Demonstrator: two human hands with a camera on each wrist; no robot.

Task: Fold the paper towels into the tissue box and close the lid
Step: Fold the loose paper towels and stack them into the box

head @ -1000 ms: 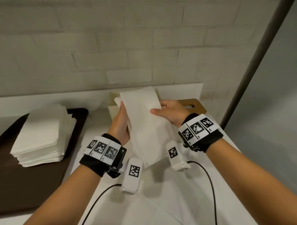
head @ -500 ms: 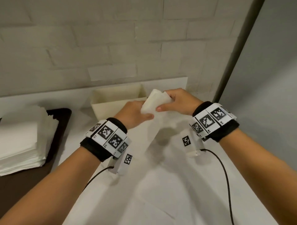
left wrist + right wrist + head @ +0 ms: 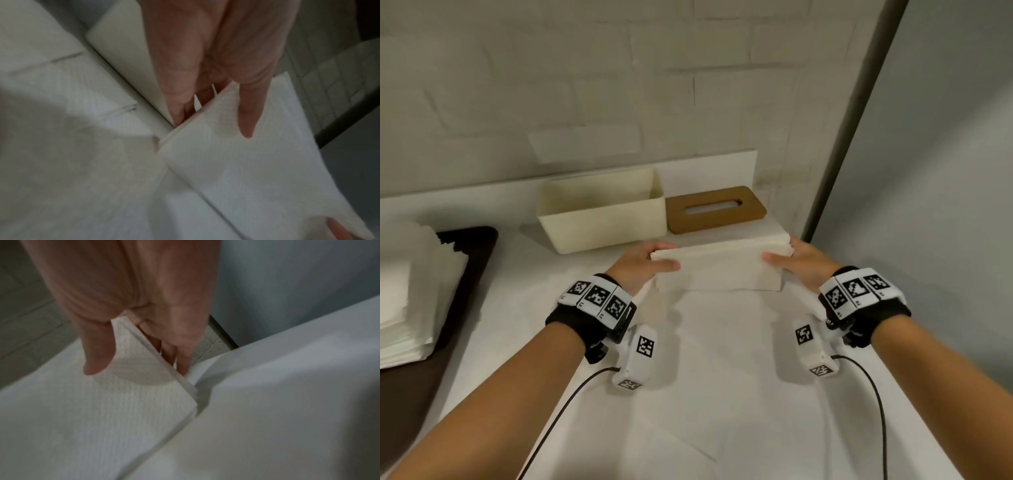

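A folded wad of white paper towels (image 3: 719,267) lies lengthwise between my hands, just in front of the box. My left hand (image 3: 647,262) pinches its left end, thumb on top and fingers beneath (image 3: 246,120). My right hand (image 3: 796,262) pinches the right end the same way (image 3: 98,356). The cream tissue box (image 3: 602,212) stands open and looks empty behind my left hand. Its brown lid (image 3: 715,209), with a slot in it, lies flat to the right of the box.
A tall stack of white paper towels (image 3: 410,291) rests on a dark tray (image 3: 465,274) at the left. A white cloth (image 3: 705,394) covers the table. A brick wall runs behind, and a dark post (image 3: 852,137) stands at the right.
A second ago the towels were held upright in front of me. Both hands have since folded them over and brought them down level, spreading apart to the two ends.
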